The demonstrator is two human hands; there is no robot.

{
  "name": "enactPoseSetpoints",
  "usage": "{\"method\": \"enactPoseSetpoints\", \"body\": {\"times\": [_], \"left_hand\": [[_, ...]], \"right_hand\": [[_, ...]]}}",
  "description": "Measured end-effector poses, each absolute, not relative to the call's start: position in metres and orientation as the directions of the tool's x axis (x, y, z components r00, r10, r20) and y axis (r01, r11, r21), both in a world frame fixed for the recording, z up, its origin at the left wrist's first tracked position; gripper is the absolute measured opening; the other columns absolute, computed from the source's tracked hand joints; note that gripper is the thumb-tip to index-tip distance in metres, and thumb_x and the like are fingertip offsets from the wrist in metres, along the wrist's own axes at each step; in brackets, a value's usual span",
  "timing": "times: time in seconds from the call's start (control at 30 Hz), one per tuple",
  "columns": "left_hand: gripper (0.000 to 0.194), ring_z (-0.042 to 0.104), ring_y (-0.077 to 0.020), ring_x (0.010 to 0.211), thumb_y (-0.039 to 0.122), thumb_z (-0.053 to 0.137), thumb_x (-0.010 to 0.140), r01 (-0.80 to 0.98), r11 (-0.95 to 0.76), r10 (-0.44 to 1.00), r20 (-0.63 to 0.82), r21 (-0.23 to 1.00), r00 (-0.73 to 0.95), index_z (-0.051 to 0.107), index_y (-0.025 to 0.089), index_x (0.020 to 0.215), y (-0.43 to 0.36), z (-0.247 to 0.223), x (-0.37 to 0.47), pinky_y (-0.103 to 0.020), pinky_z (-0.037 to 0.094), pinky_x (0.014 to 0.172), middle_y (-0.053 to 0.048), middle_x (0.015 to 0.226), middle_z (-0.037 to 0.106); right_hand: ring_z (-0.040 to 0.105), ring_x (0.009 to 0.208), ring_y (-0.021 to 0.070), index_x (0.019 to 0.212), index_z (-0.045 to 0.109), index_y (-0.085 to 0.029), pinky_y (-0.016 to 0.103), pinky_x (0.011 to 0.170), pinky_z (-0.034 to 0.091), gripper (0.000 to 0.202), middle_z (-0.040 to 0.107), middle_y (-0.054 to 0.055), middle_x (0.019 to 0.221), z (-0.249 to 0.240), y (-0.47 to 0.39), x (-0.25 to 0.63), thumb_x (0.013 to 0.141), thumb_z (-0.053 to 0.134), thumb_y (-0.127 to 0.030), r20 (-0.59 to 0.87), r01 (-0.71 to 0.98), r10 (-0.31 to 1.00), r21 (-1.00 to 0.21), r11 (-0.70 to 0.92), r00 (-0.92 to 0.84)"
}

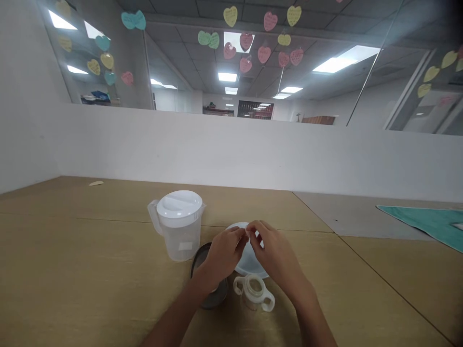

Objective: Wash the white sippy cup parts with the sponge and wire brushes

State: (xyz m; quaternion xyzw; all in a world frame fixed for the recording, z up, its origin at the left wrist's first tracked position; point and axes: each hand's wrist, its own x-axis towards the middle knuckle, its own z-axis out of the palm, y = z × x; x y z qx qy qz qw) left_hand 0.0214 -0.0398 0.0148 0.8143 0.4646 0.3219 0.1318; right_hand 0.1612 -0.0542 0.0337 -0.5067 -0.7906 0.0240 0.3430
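Observation:
My left hand (224, 251) and my right hand (274, 246) meet at the fingertips above a pale, translucent round dish (249, 262). The fingers of both are closed in a pinch, and what lies between them is too small to make out. Just in front of the dish is a small clear cup (251, 304) with a white two-handled ring (254, 285) around its open top. A dark, shallow tray (214, 300) lies partly hidden beneath my left wrist. To the left of my left hand stands a translucent pitcher (183, 241) with a white lid (181, 205) on it.
The brown tabletop (90, 274) runs back to a white wall (217, 149) below glass panels with heart-shaped notes. A teal cloth (427, 220) lies at the far right. Near the back left is a small pale flat piece (96, 183).

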Motion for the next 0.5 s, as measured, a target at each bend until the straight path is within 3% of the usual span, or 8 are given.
{"method": "enactPoseSetpoints", "body": {"times": [0.5], "left_hand": [[0.021, 0.059, -0.0166, 0.077, 0.022, 0.04, 0.089, 0.718, -0.481, 0.869, 0.386, 0.503, 0.311, 0.06, 0.018, 0.085, -0.03, 0.018, 0.01, -0.026, 0.04, 0.068, -0.004, 0.084, 0.066]], "right_hand": [[0.055, 0.063, 0.0136, 0.086, 0.053, -0.021, 0.026, 0.058, 0.038, 0.011, 0.062, -0.001, 0.082, 0.041, -0.053, 0.172, 0.087, 0.043, -0.02, 0.44, 0.777, 0.864, -0.444, 0.447, -0.245]]}}
